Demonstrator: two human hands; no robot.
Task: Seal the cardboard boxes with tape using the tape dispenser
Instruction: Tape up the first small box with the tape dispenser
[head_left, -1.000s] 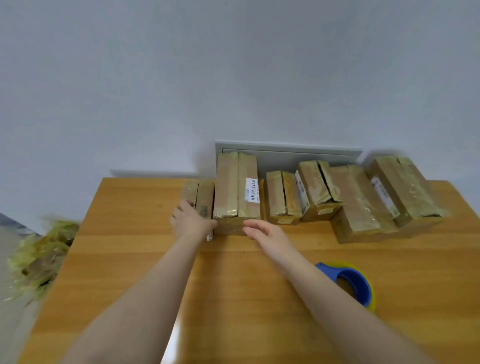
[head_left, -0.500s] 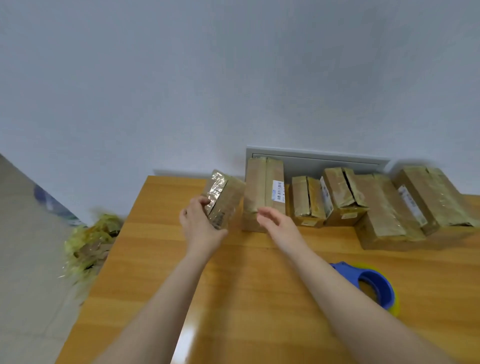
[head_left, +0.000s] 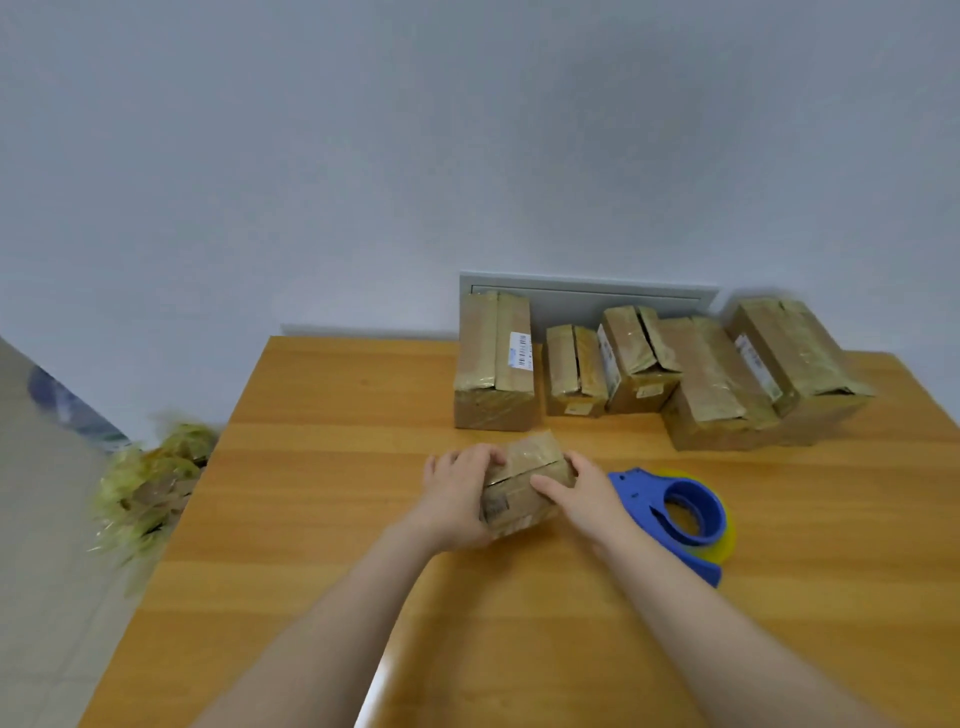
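**Current state.** The small box (head_left: 524, 486) is at the centre of the table (head_left: 322, 519), tilted, with a slit-like gap visible along its top seam. The frame does not show whether its base rests on the table.

- The left hand (head_left: 457, 501) grips the box end at 9 o'clock, with the fingers (head_left: 483, 456) curled over the top edge.
- The right hand (head_left: 579, 501) grips the end at 3 o'clock, fingers wrapped over the far corner and thumb on the near face.
- The tape dispenser (head_left: 685, 512) lies on its side at 3 o'clock, just beside the right hand and untouched.
- Five more boxes (head_left: 493, 374) stand in a row along the far edge, from 12 to 2 o'clock.
- A heap of scrap (head_left: 150, 483) lies on the floor at 9 o'clock.

**Probable step.** The box is being positioned for taping.

**Hazards.**

1. Open seam. If the flaps are not pressed flush, the tape will probably bridge the gap and the seal will be weak.
2. One-handed hold. The right hand must release the box to reach the dispenser. A light box held at one end may pivot or slide.
3. Dispenser knock. The right wrist is close enough to push the dispenser toward 4 o'clock.
4. Glossy surface. The box appears to carry old film, so fresh tape may bond poorly.
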